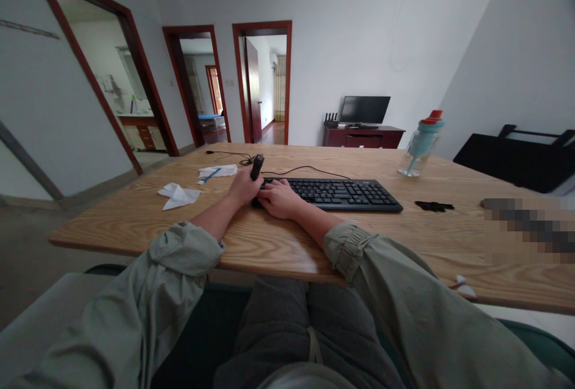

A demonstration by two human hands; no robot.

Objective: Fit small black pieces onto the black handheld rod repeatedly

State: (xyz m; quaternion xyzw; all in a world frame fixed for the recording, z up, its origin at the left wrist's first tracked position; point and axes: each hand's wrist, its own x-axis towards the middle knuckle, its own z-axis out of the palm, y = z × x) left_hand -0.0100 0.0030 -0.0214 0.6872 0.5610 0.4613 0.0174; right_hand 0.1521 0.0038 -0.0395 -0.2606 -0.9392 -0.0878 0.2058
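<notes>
My left hand point(244, 187) is closed around a small dark stick-shaped tool point(257, 167), holding it upright just off the left end of a black keyboard point(335, 193). A thin black cable point(309, 168) runs along the table behind the keyboard. My right hand point(278, 198) rests on the keyboard's left end, fingers curled down onto the keys and the near edge. Both forearms in rolled grey-green sleeves lie across the wooden table point(381, 239).
Two crumpled white tissues point(178, 195) point(218, 171) lie left of my hands. A teal water bottle with a red cap point(421, 144) stands at the far right. A small black object point(433, 205) lies right of the keyboard. A monitor point(365, 109) sits on a cabinet behind.
</notes>
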